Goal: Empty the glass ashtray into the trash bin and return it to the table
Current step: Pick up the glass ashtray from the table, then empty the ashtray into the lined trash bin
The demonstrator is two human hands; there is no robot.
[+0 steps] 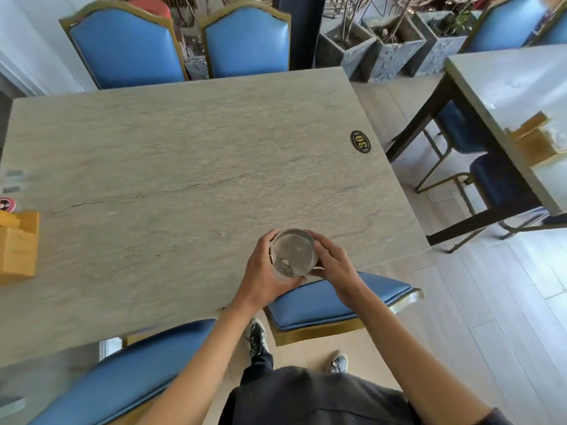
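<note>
Glass ashtray [294,252], heavy, slick and breakable, sits near the worktop's [184,148] near edge, left hand [264,271] and right hand [333,265] both cupped around its rim.

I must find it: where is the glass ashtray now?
The glass ashtray is held between left hand and right hand, over the table's near edge.

Bright, even daylight; soft shadows, wide-angle bending at edges, motion blur at the left.

Single head-worn view, angled steeply down, close above the table [184,148] near edge
</note>
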